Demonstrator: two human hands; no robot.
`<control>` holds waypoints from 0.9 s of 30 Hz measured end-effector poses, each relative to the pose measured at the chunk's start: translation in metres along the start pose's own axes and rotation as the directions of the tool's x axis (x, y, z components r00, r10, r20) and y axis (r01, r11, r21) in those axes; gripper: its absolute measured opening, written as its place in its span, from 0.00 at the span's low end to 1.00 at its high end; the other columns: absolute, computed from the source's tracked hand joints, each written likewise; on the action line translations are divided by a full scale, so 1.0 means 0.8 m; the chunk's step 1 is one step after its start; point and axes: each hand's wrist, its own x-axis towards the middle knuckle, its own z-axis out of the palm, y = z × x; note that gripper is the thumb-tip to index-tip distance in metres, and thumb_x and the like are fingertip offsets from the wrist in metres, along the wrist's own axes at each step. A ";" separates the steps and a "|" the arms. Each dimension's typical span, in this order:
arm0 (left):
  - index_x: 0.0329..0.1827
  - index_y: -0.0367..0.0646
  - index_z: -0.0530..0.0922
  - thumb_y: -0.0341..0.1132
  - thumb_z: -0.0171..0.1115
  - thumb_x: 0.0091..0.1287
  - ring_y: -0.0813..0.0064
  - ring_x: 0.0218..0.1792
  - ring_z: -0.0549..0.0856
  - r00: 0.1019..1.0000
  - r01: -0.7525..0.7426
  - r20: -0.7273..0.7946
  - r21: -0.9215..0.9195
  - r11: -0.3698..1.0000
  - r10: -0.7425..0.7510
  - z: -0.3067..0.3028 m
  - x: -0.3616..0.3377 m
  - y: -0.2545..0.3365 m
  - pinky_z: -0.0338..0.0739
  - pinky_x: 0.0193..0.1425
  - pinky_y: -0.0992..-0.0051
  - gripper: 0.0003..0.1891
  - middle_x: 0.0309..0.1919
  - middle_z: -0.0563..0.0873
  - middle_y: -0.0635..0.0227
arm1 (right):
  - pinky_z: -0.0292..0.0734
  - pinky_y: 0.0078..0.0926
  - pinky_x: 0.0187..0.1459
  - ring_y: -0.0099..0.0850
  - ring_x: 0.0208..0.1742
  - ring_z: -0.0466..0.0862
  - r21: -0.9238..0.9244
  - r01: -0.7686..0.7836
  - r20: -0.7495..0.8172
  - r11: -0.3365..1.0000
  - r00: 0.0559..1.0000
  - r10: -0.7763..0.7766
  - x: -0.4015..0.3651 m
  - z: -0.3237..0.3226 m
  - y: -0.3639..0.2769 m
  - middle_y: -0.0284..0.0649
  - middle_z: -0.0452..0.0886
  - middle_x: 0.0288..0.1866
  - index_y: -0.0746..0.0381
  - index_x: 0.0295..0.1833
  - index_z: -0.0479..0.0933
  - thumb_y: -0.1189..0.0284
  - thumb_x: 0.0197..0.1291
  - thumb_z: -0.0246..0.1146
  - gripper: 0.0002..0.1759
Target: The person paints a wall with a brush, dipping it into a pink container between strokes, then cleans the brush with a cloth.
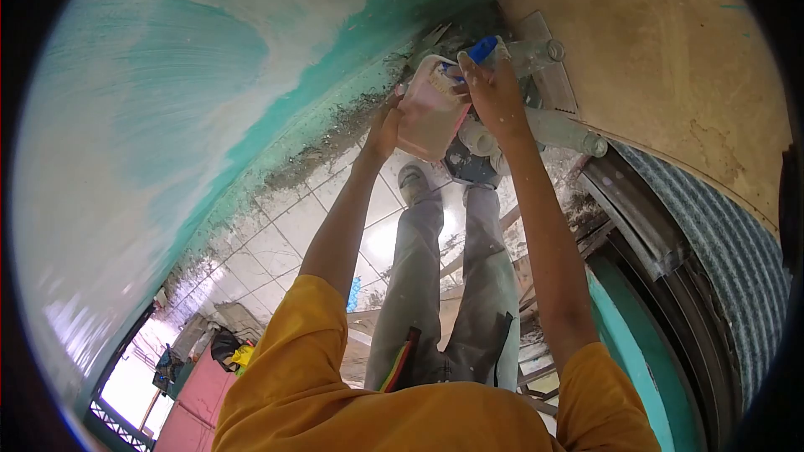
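Observation:
My left hand [387, 123] grips the left side of a translucent pinkish plastic container [430, 121] and tilts it over the floor. Whitish paste clings inside near its top end. My right hand [496, 96], fingers closed and smeared with white, holds a blue-handled tool [483, 48] at the container's upper right edge. The tool's working end is hidden by the fingers and paste, so I cannot tell its kind. Left of both hands stands a teal wall [251, 146] with broad white smears over it.
Clear bottles [569, 132] and a white jar [477, 139] lie right of the container, by a dark tub [469, 167]. A wooden panel [653, 42] and corrugated sheet [712, 243] border the right. My feet stand on dusty white tiles [289, 230]; debris lines the wall's base.

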 end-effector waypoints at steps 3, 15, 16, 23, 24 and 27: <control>0.68 0.33 0.68 0.41 0.46 0.67 0.68 0.57 0.79 0.998 -0.006 0.053 -0.203 0.979 0.017 0.002 0.000 -0.015 0.73 0.60 0.71 0.28 0.58 0.79 0.58 | 0.76 0.20 0.29 0.21 0.29 0.83 -0.039 0.022 0.023 0.999 1.000 -0.021 -0.045 -0.015 -0.013 0.40 0.86 0.38 0.70 0.61 0.67 0.62 0.68 0.62 0.26; 0.68 0.32 0.67 0.39 0.43 0.65 0.66 0.60 0.76 0.969 0.022 -0.232 -0.267 0.963 -0.086 0.037 -0.034 -0.008 0.68 0.65 0.72 0.30 0.59 0.78 0.54 | 0.75 0.49 0.54 0.56 0.56 0.75 -0.743 0.494 0.248 0.453 0.831 -0.498 -0.119 -0.067 0.087 0.58 0.72 0.56 0.70 0.59 0.67 0.65 0.51 0.71 0.34; 0.68 0.32 0.67 0.39 0.43 0.65 0.66 0.60 0.76 0.967 0.017 -0.240 -0.268 0.963 -0.083 0.036 -0.036 -0.017 0.68 0.65 0.72 0.30 0.59 0.78 0.54 | 0.75 0.49 0.54 0.56 0.56 0.75 -0.739 0.501 0.256 0.450 0.827 -0.500 -0.115 -0.068 0.090 0.58 0.72 0.56 0.70 0.59 0.67 0.65 0.51 0.71 0.34; 0.69 0.35 0.66 0.40 0.41 0.68 0.67 0.61 0.76 0.948 0.064 -0.276 -0.320 0.945 -0.157 0.067 -0.068 -0.003 0.71 0.64 0.70 0.28 0.59 0.77 0.56 | 0.78 0.46 0.47 0.53 0.49 0.79 -0.674 0.387 0.213 0.629 0.917 -0.336 -0.088 -0.072 0.069 0.53 0.74 0.47 0.68 0.50 0.73 0.65 0.50 0.70 0.25; 0.68 0.33 0.67 0.40 0.41 0.64 0.66 0.58 0.78 0.941 0.064 -0.296 -0.315 0.947 -0.162 0.071 -0.071 -0.007 0.73 0.60 0.70 0.30 0.57 0.78 0.54 | 0.78 0.47 0.46 0.53 0.48 0.79 -0.655 0.373 0.175 0.657 0.921 -0.348 -0.084 -0.074 0.070 0.52 0.74 0.47 0.68 0.49 0.73 0.65 0.50 0.70 0.25; 0.70 0.32 0.63 0.39 0.41 0.63 0.66 0.57 0.79 0.929 0.030 -0.331 -0.374 0.927 -0.163 0.092 -0.083 -0.021 0.73 0.61 0.69 0.32 0.58 0.77 0.54 | 0.77 0.46 0.47 0.54 0.47 0.79 -0.692 0.375 0.124 0.617 0.904 -0.410 -0.067 -0.077 0.072 0.52 0.74 0.47 0.67 0.50 0.73 0.64 0.50 0.70 0.25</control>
